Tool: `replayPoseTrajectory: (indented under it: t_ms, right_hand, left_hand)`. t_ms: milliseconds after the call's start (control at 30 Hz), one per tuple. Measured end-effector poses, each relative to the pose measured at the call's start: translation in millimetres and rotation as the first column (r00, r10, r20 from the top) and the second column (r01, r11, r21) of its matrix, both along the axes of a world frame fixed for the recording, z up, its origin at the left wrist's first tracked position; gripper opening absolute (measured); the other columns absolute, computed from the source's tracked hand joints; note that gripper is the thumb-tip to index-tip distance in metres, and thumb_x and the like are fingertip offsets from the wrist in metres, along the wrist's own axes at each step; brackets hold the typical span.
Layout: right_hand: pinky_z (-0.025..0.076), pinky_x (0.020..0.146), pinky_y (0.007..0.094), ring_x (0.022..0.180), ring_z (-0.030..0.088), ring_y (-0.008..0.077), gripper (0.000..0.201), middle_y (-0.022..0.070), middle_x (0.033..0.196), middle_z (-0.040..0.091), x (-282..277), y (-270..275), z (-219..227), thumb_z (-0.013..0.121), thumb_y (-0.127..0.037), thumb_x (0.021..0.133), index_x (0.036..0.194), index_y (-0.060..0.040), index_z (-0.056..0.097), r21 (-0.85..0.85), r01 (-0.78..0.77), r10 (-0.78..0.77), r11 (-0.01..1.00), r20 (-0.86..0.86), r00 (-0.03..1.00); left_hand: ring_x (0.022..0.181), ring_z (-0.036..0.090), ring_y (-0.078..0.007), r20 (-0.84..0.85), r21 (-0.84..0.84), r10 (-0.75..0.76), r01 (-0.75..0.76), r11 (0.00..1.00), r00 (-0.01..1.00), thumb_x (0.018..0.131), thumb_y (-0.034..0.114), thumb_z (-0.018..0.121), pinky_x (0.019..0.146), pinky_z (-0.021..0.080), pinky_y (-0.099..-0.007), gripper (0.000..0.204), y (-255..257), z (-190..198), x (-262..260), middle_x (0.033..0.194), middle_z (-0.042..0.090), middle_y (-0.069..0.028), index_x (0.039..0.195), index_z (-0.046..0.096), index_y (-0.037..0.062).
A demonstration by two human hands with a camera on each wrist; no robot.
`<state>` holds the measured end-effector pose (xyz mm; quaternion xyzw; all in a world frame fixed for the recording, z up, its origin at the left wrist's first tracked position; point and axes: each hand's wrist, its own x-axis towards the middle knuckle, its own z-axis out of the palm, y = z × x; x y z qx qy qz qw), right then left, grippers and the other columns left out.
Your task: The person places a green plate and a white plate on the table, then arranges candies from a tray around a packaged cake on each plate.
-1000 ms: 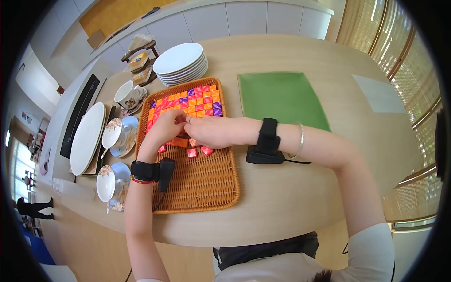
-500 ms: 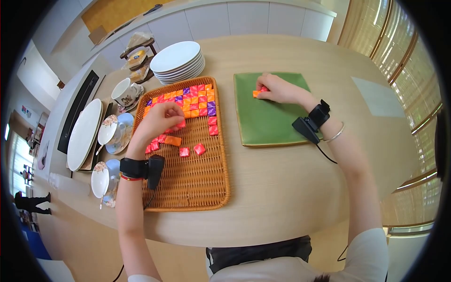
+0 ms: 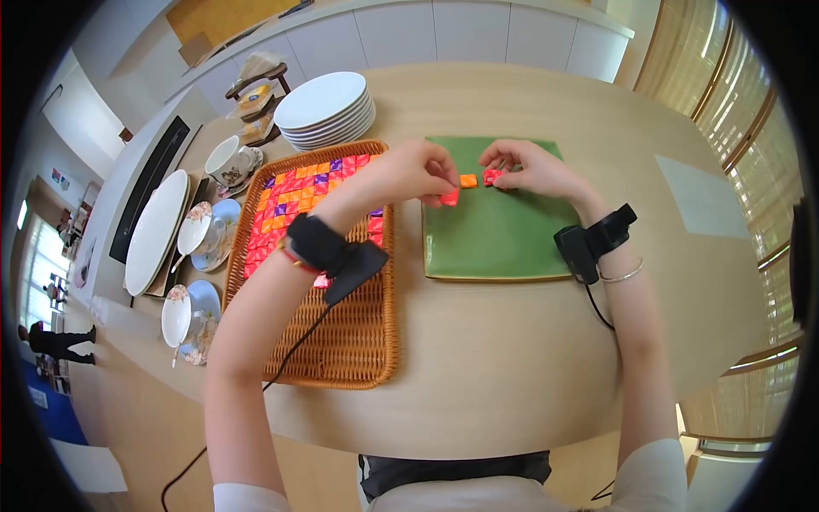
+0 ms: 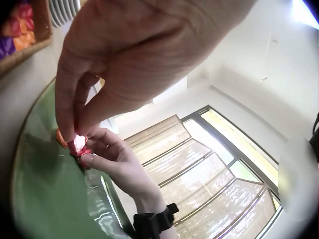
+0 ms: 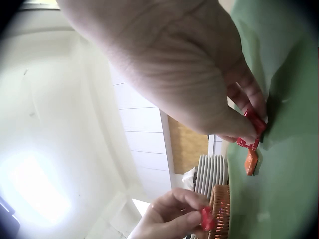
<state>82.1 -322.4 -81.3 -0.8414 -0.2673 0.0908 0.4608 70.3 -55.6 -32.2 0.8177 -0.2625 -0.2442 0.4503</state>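
Observation:
In the head view, my left hand (image 3: 418, 175) pinches a red wrapped candy (image 3: 450, 199) over the left part of the square green plate (image 3: 503, 243). My right hand (image 3: 537, 173) reaches onto the same plate, thumb and fingers closed on red wrapped candy (image 3: 492, 177) at its surface; this red piece (image 5: 254, 122) shows between the fingertips in the right wrist view. Between the two hands an orange candy (image 3: 467, 181) lies on the plate. The wicker basket (image 3: 391, 341) stands left of the plate with rows of red, orange and purple candies (image 3: 290, 200), partly covered by my left forearm.
A stack of white plates (image 3: 324, 111) stands behind the basket. Floral cups and saucers (image 3: 194, 235), a large white oval platter (image 3: 158, 230) and a small dark stand with wrapped food (image 3: 256, 102) are at the left. A pale sheet (image 3: 704, 194) lies at the right.
First both hands were together over the basket. My right hand moved right to the plate, where an orange candy now lies beside it. Then my left hand followed with a red candy.

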Motion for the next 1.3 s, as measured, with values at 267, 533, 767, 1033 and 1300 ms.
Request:
replayPoseTrajectory:
  t_ms: [267, 533, 767, 1033, 1300]
  right_hand:
    - [0.053, 0.078, 0.0272, 0.083, 0.064, 0.0098, 0.023, 0.0044, 0.091, 0.069, 3, 4, 12, 0.071, -0.010, 0.091, 0.110, 0.0023, 0.067, -0.121, 0.026, -0.041, 0.992, -0.123, 0.992]
    - [0.054, 0.077, 0.0300, 0.081, 0.064, 0.0129, 0.021, 0.0057, 0.090, 0.069, -6, 9, 18, 0.074, -0.008, 0.087, 0.105, 0.0002, 0.067, -0.214, 0.009, 0.000, 0.977, 0.043, 0.999]
    - [0.052, 0.078, 0.0412, 0.087, 0.064, 0.0319, 0.010, 0.0145, 0.093, 0.067, -35, 15, 17, 0.068, -0.004, 0.084, 0.093, -0.0001, 0.067, -0.397, 0.033, 0.158, 0.917, 0.440, 0.884]
    - [0.055, 0.080, 0.0294, 0.084, 0.068, 0.0152, 0.010, 0.0099, 0.090, 0.071, -30, -1, 31, 0.069, 0.000, 0.087, 0.097, 0.0028, 0.068, -0.208, 0.204, -0.181, 0.957, 0.123, 0.976]
    - [0.052, 0.077, 0.0301, 0.082, 0.063, 0.0155, 0.018, 0.0077, 0.092, 0.069, -22, 4, 28, 0.073, -0.007, 0.084, 0.101, 0.0002, 0.070, -0.258, 0.198, -0.183, 0.946, 0.079, 0.980]
  left_hand:
    - [0.077, 0.073, -0.0178, 0.129, 0.097, 0.004, -0.016, 0.995, 0.992, 0.080, -0.004, 0.071, 0.065, 0.060, -0.0287, 0.014, -37, -31, 27, 0.090, 0.073, -0.0142, 0.095, 0.070, -0.0054]
    - [0.093, 0.070, -0.0220, 0.390, 0.421, -0.285, 0.106, 0.901, 0.876, 0.085, 0.007, 0.070, 0.082, 0.057, -0.0343, 0.027, -17, -13, 10, 0.100, 0.072, -0.0112, 0.112, 0.069, -0.0008]
    - [0.105, 0.065, -0.0253, 0.329, 0.478, -0.349, 0.164, 0.863, 0.877, 0.086, 0.010, 0.070, 0.091, 0.053, -0.0356, 0.035, -8, -5, 2, 0.111, 0.066, -0.0118, 0.120, 0.068, 0.0055]
    - [0.100, 0.065, -0.0240, 0.348, 0.339, -0.280, 0.158, 0.927, 0.895, 0.085, 0.019, 0.076, 0.088, 0.053, -0.0352, 0.031, -12, -24, 12, 0.104, 0.067, -0.0121, 0.109, 0.064, 0.0040]
    - [0.094, 0.066, -0.0267, 0.298, 0.270, -0.263, 0.183, 0.945, 0.918, 0.080, 0.026, 0.080, 0.082, 0.052, -0.0371, 0.038, -11, -27, 19, 0.099, 0.070, -0.0140, 0.108, 0.067, 0.0037]
